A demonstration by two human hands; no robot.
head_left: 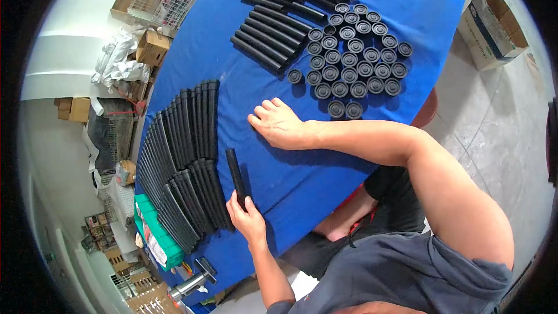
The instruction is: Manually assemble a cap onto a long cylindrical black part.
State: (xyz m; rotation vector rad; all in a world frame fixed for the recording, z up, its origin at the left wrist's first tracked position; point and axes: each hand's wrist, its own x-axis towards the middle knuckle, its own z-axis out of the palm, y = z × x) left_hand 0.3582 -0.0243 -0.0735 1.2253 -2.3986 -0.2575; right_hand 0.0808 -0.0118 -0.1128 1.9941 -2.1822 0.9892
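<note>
My left hand (pixel 247 216) grips the lower end of a black tube (pixel 233 168), which it holds at a slant above the blue cloth. My right hand (pixel 280 125) is apart from that tube, low over the middle of the table, with its fingers curled. Whatever those fingers hold, if anything, is hidden under the hand. Just right of it stand many round black caps (pixel 349 74) with ringed tops. Loose black tubes (pixel 267 38) lie side by side beyond. Left of my left hand, more black tubes (pixel 189 122) are lined up in two fanned rows.
The table's blue cloth (pixel 261 177) lies under everything. A green bin (pixel 157 232) is at the left edge, beside a metal tool with a black head (pixel 195 282). An open cardboard box (pixel 494 29) sits on the floor at right. Boxes and wire racks (pixel 154 0) line the left wall.
</note>
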